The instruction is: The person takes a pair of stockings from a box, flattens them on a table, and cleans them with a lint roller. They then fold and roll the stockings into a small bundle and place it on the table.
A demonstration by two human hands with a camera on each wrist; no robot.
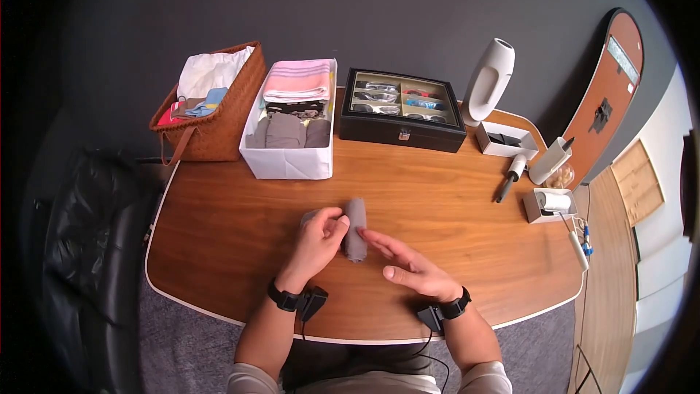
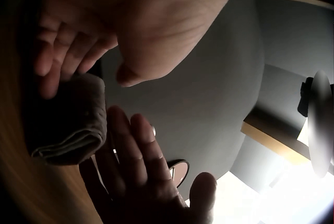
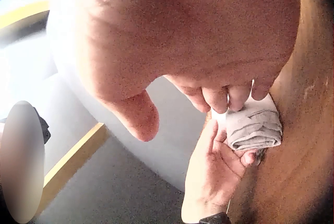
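A grey cloth roll [image 1: 355,230] lies on the wooden table in front of the person, its folded end showing in the left wrist view [image 2: 78,125] and right wrist view [image 3: 254,130]. The left hand [image 1: 318,242] is at the roll's left side, fingers bent loosely and touching it; a bit of grey cloth shows behind this hand. At the right side, the right hand [image 1: 408,267] has its fingers extended and thumb apart, fingertips at the roll's edge. Neither hand is curled round the roll.
Behind stand a wicker basket [image 1: 219,128] of clothes, a white box [image 1: 288,163] with folded cloths and a black glasses case [image 1: 401,133]. To the right are a white vase [image 1: 483,95], small trays, a lint roller [image 1: 516,169] and a white container [image 1: 539,208].
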